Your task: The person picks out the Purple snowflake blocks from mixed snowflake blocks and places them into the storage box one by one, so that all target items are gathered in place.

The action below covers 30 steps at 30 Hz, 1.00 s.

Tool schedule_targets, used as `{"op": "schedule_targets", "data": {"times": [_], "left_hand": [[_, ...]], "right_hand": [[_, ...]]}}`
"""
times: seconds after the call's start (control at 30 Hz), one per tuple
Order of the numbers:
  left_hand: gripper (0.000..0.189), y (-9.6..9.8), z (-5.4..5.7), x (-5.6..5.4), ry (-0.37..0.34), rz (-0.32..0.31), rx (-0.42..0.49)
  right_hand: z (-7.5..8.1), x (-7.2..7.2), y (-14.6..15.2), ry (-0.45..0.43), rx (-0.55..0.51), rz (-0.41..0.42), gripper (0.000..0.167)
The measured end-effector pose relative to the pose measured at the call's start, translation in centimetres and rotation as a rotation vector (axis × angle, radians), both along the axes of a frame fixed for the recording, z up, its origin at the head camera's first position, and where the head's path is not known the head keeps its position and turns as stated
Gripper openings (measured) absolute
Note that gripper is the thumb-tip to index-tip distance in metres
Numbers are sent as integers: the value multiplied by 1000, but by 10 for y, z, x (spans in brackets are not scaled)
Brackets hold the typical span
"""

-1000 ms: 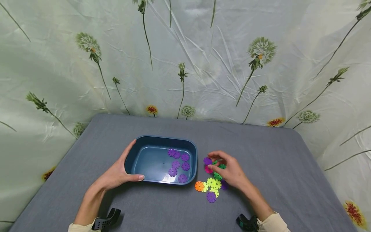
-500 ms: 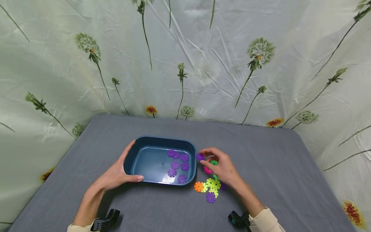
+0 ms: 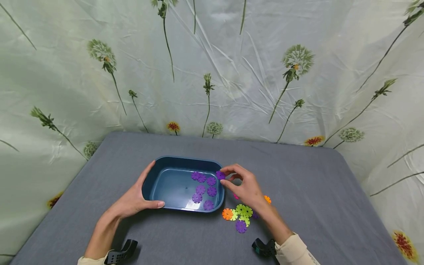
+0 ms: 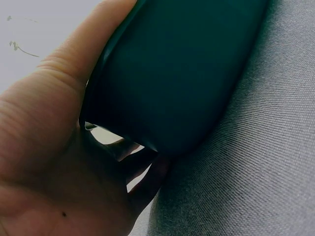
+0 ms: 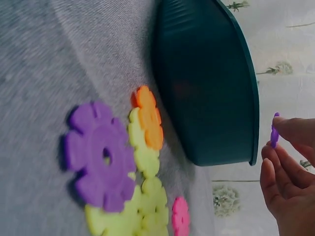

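Note:
A dark blue plastic bin (image 3: pixel 169 184) stands on the table, with several purple flower-shaped discs (image 3: pixel 200 189) lying flat in its right half. My left hand (image 3: pixel 134 197) grips the bin's left end, thumb along the near rim and the other fingers round the far side. In the left wrist view the bin's outer wall (image 4: pixel 182 73) fills the space beside the thumb. At the bin's right rim my right hand (image 3: pixel 243 186) pinches one purple disc (image 3: pixel 220 175) between thumb and fingertips. The right wrist view shows that disc (image 5: pixel 275 130) edge-on, above rim height.
Right of the bin lies a loose pile of discs: yellow ones (image 3: pixel 244 211), an orange one (image 3: pixel 227 214), a purple one (image 3: pixel 241 226) and a pink one (image 5: pixel 180 216). Another orange disc (image 3: pixel 267 199) shows beyond the right forearm. A flower-patterned curtain (image 3: pixel 232 73) hangs behind the grey table (image 3: pixel 185 243).
My right hand has carried the purple disc leftward from above the pile to the bin's right rim. My left hand keeps its grip on the bin.

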<state>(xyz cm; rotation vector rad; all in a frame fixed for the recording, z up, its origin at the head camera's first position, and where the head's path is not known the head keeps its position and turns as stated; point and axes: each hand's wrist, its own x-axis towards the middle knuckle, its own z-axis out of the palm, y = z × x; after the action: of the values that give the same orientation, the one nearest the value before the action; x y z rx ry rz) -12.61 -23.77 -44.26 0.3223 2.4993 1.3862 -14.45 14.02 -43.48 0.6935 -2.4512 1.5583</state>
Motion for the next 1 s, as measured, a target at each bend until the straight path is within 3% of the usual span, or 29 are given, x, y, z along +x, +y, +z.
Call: {"op": "schedule_targets", "data": {"times": [1.0], "left_hand": [[132, -1, -2, 0, 9, 1, 0]], "right_hand": [[7, -10, -47, 14, 84, 71, 29]]}}
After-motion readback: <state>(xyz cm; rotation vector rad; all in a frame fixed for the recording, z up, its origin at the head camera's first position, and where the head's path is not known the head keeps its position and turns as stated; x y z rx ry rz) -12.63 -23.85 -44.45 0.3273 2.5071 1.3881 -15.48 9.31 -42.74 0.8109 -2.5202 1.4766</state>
